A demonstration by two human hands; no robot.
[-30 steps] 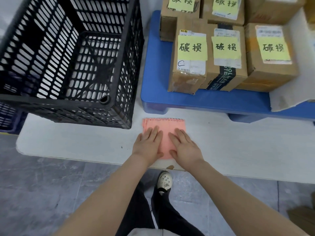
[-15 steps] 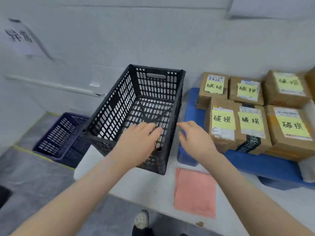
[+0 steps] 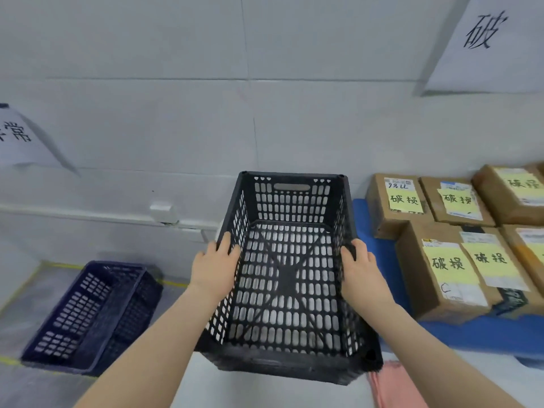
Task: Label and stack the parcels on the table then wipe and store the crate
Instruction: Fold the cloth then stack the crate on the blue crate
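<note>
Head cam view: black crate (image 3: 291, 201) is dead centre over the near edge of the white table (image 3: 259, 393), open top facing up. Can't tell if its base is actually resting on the table or slightly off it. Left hand (image 3: 213, 266) grips the crate's left wall at the rim, thumb hooked inside and fingers wrapped round the outside. Right hand (image 3: 360, 269) grips the right wall the same way. Just right of the crate, a blue platform (image 3: 471, 334) carries the cardboard parcels (image 3: 447, 278), each with a yellow handwritten label. Pink cloth (image 3: 394, 387) lies on the table by the crate's near right corner. Dark blue crate (image 3: 88, 316) is on the floor to the left.
</note>
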